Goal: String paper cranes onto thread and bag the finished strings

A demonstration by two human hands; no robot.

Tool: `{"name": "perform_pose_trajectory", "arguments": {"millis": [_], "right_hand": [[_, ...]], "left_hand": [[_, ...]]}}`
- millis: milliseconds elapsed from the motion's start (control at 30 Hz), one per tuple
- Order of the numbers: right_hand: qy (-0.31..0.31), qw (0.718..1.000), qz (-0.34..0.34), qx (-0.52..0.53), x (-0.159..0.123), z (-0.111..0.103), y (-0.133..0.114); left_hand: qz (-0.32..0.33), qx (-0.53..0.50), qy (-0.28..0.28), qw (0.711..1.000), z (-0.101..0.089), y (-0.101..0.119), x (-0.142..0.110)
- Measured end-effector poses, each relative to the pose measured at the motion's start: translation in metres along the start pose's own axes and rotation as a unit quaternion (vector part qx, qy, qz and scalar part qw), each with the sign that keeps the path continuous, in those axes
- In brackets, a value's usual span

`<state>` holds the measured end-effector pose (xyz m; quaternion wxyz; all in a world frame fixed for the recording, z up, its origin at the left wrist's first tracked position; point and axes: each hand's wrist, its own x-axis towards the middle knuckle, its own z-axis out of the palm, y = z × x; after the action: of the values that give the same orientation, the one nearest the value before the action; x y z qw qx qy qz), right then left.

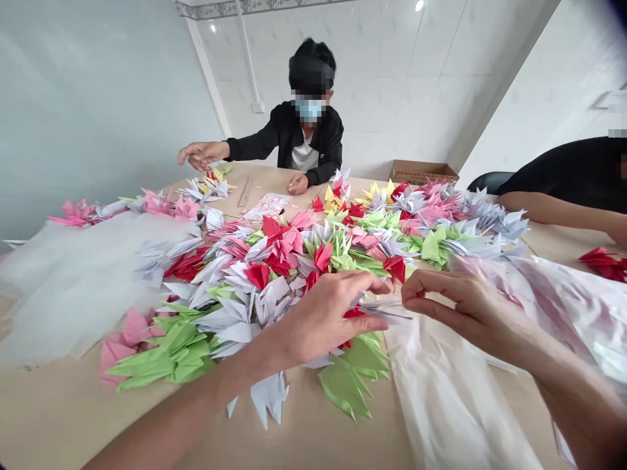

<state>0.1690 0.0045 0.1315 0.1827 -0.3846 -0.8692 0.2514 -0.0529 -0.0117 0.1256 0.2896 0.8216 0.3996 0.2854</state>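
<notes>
My left hand (pixel 333 310) reaches over the front of a heap of folded paper cranes (pixel 289 241). Between its thumb and curled fingers sits a pale folded paper crane (pixel 382 309), with a thin point toward the right. My right hand (pixel 450 301) faces it a short gap away, thumb and forefinger pinched together; whatever they hold, if anything, is too small to make out. Green cranes (pixel 350 378) lie below my left hand, and red ones (pixel 395 266) lie just behind my fingertips. Under my right hand spreads a clear plastic bag (pixel 450 391).
A cloudy plastic bag (pixel 88 281) covers the table's left side; another bag (pixel 563 294) lies at right. Across the table (pixel 313 431) sits a masked person (pixel 308 140), one arm stretched sideways. Another person's forearm (pixel 563 207) rests at right. A cardboard box (pixel 424 172) stands behind.
</notes>
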Motion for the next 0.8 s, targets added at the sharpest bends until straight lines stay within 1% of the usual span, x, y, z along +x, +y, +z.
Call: {"name": "perform_pose_trajectory", "arguments": {"millis": [67,133,233,367,467,600,700,767,800], "right_hand": [[0.005,1.000,-0.005,0.004,0.001,0.000,-0.001],[0.010,1.000,-0.014,0.004,0.001,0.000,-0.002],[0.015,1.000,-0.026,0.007,0.000,0.001,0.000],[0.015,1.000,-0.021,0.014,0.001,0.003,0.002],[0.028,0.999,-0.014,0.010,0.002,0.006,0.003],[0.037,0.999,0.006,0.017,0.003,0.008,0.004],[0.063,0.995,0.023,0.073,0.003,0.011,0.010],[0.080,0.987,0.025,0.134,0.005,0.014,0.014],[0.077,0.982,0.026,0.169,0.007,0.016,0.015]], "left_hand": [[-0.029,-0.054,-0.015,0.998,0.008,-0.001,0.006],[-0.051,-0.083,-0.012,0.995,0.012,-0.003,0.008],[-0.070,-0.090,-0.005,0.993,0.012,-0.009,0.008],[-0.096,-0.130,-0.034,0.986,0.009,-0.018,0.009],[-0.129,-0.196,-0.029,0.972,0.009,-0.022,0.012],[-0.157,-0.313,-0.009,0.936,0.009,-0.018,0.017],[-0.150,-0.363,-0.017,0.920,0.009,-0.012,0.020],[-0.141,-0.361,-0.019,0.922,0.007,-0.009,0.022],[-0.136,-0.350,-0.019,0.927,0.006,-0.008,0.023]]}}
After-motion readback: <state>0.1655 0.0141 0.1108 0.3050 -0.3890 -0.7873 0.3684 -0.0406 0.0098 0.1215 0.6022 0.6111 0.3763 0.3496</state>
